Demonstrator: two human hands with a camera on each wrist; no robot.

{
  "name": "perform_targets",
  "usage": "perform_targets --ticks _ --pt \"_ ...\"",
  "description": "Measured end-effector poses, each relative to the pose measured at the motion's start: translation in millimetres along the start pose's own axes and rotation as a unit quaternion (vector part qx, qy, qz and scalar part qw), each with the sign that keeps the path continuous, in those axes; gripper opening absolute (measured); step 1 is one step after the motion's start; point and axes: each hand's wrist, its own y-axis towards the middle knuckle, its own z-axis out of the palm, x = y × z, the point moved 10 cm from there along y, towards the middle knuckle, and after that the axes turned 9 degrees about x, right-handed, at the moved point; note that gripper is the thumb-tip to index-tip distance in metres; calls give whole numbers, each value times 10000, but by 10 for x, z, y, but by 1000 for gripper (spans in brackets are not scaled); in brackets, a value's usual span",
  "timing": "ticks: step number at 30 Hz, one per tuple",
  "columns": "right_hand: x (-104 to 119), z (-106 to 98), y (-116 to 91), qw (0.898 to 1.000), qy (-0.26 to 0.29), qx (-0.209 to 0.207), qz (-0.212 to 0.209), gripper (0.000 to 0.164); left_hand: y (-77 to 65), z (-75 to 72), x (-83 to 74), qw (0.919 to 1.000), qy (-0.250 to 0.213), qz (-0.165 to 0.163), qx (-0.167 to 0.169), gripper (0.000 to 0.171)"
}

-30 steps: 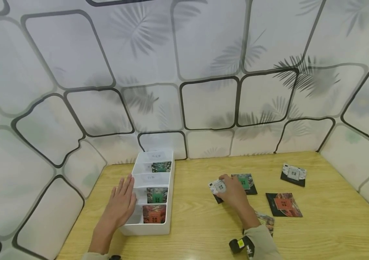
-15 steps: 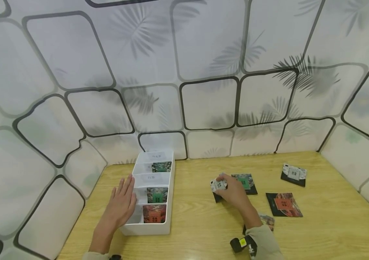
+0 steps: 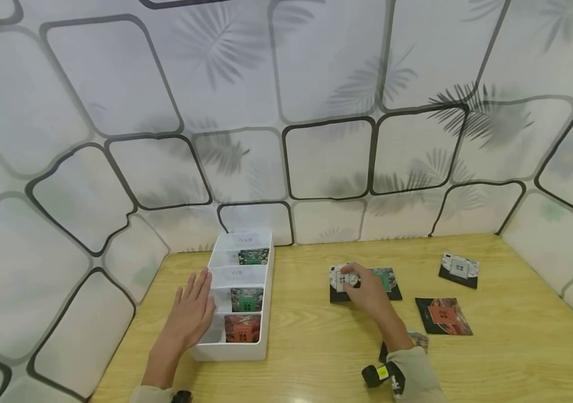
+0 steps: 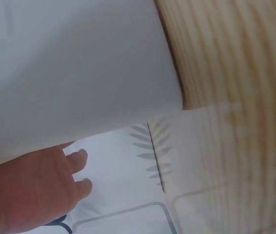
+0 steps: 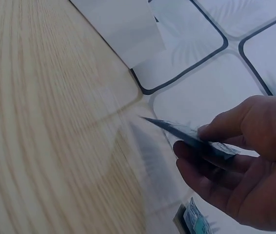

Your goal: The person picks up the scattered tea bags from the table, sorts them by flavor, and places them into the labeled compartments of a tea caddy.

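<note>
My right hand (image 3: 373,299) pinches a square white-and-black packet (image 3: 338,292) between thumb and fingers. In the right wrist view this packet (image 5: 177,130) appears nearly edge-on, raised off the table. Just right of it lies a packet with a green label (image 3: 389,280), partly covered by the hand. My left hand (image 3: 189,310) rests with straight fingers along the left side of a white divided box (image 3: 231,352). Inside the box, from front to back, stand a red packet (image 3: 242,329), a green-labelled packet (image 3: 247,300) and a dark green packet (image 3: 253,257).
On the wooden table (image 3: 306,347), a second white-and-black packet (image 3: 460,270) and a red-labelled packet (image 3: 443,315) lie to the right. Another packet (image 3: 419,340) is partly hidden under the right forearm. A patterned cloth wall (image 3: 326,162) stands behind the table.
The packet in my right hand has turned from a slant to squarer, its white face showing more fully, and shifted slightly. My left hand stays on the box.
</note>
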Motion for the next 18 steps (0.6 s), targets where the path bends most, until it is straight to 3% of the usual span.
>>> perform_targets --ticks 11,18 --pt "10 -101 12 9989 337 -93 -318 28 21 -28 -24 10000 24 9 -39 56" --pt "-5 -164 3 9987 365 -284 -233 33 -6 -35 -36 9999 81 59 -60 55"
